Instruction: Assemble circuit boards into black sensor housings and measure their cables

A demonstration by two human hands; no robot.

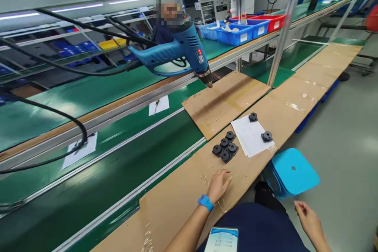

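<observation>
My left hand (219, 186), with a blue wristband (206, 202) at its wrist, rests on the cardboard-covered bench (174, 201). Its fingers are loosely stretched, with the thumb apart and nothing held. Just beyond the fingertips sits a cluster of several black round parts (225, 147) with square bases. Farther right, one similar black part (253, 117) lies at the top edge of some white paper (246, 136), and another black part (266, 137) is at its right edge. Over the floor hangs my right hand (308, 220), fingers curled together, with nothing visible in it.
A blue corded power drill (183, 49) hangs above the bench, its black cable looping left. A blue stool (297, 169) stands at the right. Blue bins (236, 36) sit on the far shelf, and a screwdriver (156, 104) lies on paper. A person is behind the drill.
</observation>
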